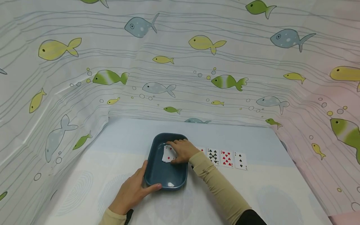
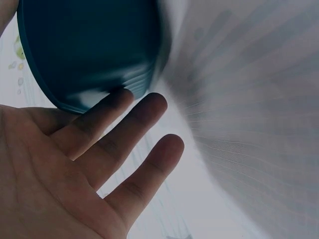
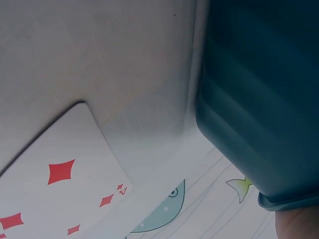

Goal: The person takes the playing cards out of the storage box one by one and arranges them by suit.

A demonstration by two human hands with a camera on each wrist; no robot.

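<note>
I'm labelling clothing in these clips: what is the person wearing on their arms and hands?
Both hands are bare: no gloves or rings show on the left hand or the right hand. Each arm has a snug beige sleeve reaching the wrist, with a small fastening near the right cuff. Dark fabric shows higher up both arms.

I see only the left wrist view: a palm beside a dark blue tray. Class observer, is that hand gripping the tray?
Observer: The head view shows the left hand steadying the tray at its near corner, thumb along the rim, fingers straight.
Operator: Anything inside the tray?
Observer: Yes, the right hand rests on a small stack of playing cards there.
Operator: Any other cards?
Observer: Three lie face up in the row of cards on the table right of the tray, with another partly hidden by the wrist.
</note>
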